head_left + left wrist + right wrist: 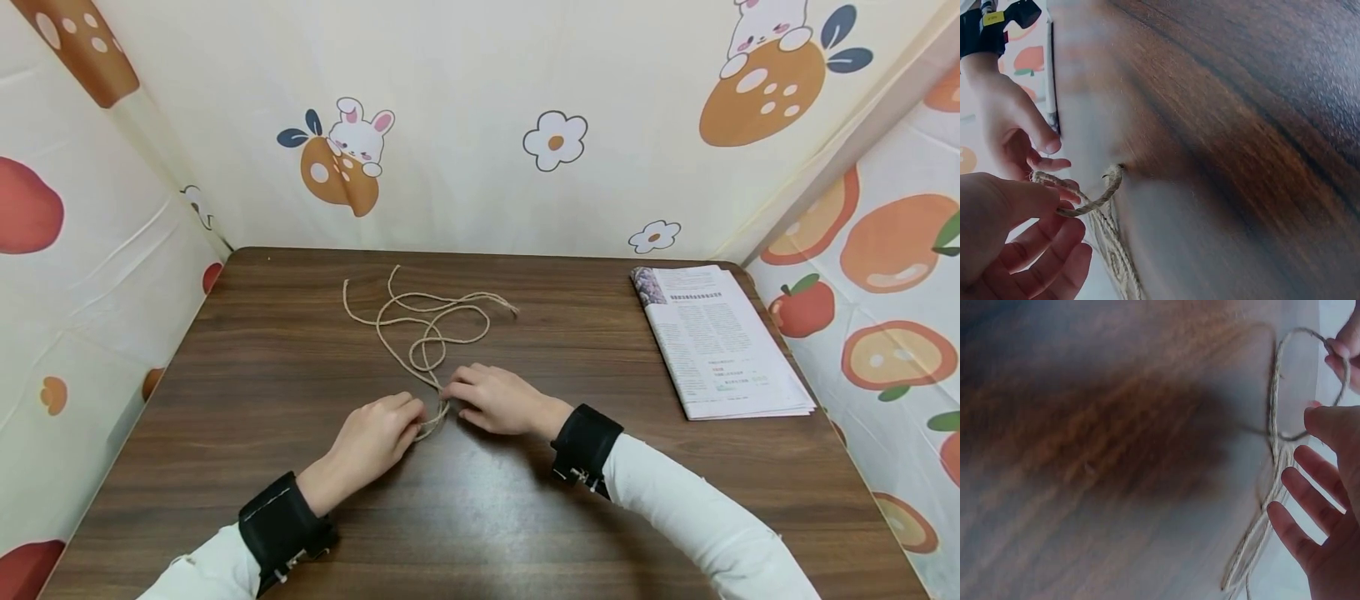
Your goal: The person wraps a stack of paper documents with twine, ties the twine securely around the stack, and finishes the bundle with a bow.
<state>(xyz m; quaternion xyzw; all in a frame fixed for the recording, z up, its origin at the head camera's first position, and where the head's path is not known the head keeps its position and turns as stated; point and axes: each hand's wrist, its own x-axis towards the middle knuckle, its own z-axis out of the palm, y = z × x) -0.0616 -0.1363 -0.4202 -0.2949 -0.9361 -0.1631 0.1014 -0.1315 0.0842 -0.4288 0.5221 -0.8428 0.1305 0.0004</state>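
Note:
A length of thin, twisted beige twine (427, 333) lies in loose loops on the brown table, its near end forming a small loop. My left hand (378, 429) pinches that loop between thumb and index finger; in the left wrist view the twine (1094, 204) leaves the thumb tip in a curve. On the loop's other side is my right hand (498, 400), its thumb and index finger at the twine. The right wrist view shows the twine (1274, 394) passing behind the right thumb (1322, 422), with the other fingers spread. The right index finger is mostly hidden.
A printed booklet (727, 342) lies at the table's right side. The wood-grain table (262, 392) is bounded at the back and sides by hangings (465, 125) patterned with rabbits, flowers and fruit. Black bands (587, 450) encircle both wrists.

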